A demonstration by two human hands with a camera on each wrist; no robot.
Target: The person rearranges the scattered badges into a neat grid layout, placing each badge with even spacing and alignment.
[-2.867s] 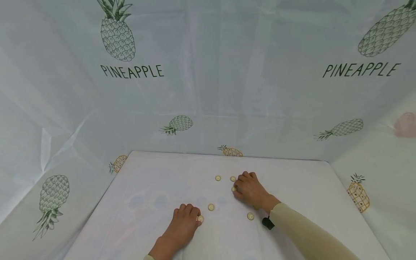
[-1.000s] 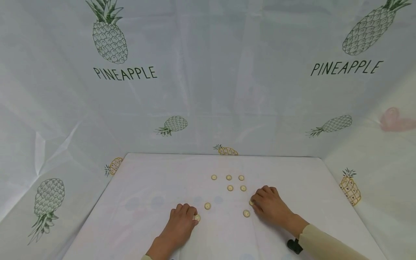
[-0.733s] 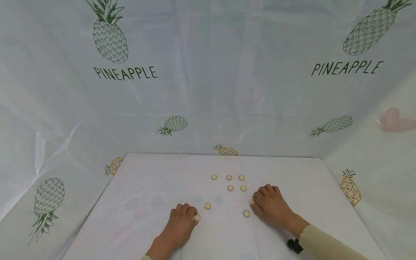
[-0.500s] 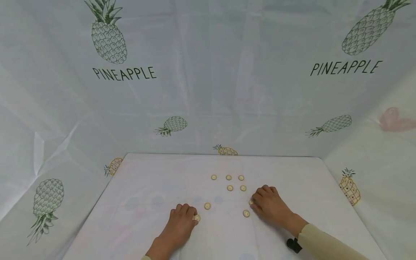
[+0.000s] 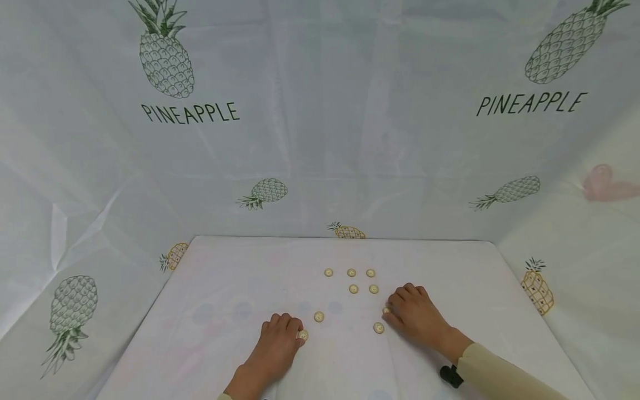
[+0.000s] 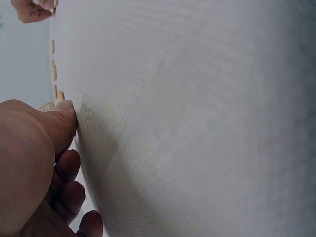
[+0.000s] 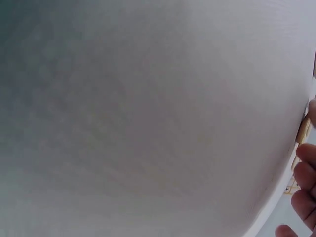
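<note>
Several round cream buttons lie on the white table. At the left front, my left hand [image 5: 280, 345] pinches one button [image 5: 303, 335] at the tabletop between thumb and index finger. My right hand [image 5: 414, 312] has its thumb and index finger on another button [image 5: 386, 310], partly covered by the fingertips. Just in front of that hand lies a loose button [image 5: 379, 328]. Another button [image 5: 319, 316] sits a little beyond the left hand. In the left wrist view, the thumb [image 6: 61, 123] presses down at the table surface, and its button is hidden.
Farther back, three buttons form a row, among them a middle button [image 5: 351, 273], with two more just below, including one button [image 5: 374, 289]. A pale cloth with pineapple prints [image 5: 320, 111] hangs around the white table [image 5: 225, 278]. A black wrist device [image 5: 451, 376] sits under the right sleeve.
My right hand has moved right and nearer from the back buttons, uncovering two of them, and now holds the button formerly under its wrist. The left hand stays. Little differs over the last second.
</note>
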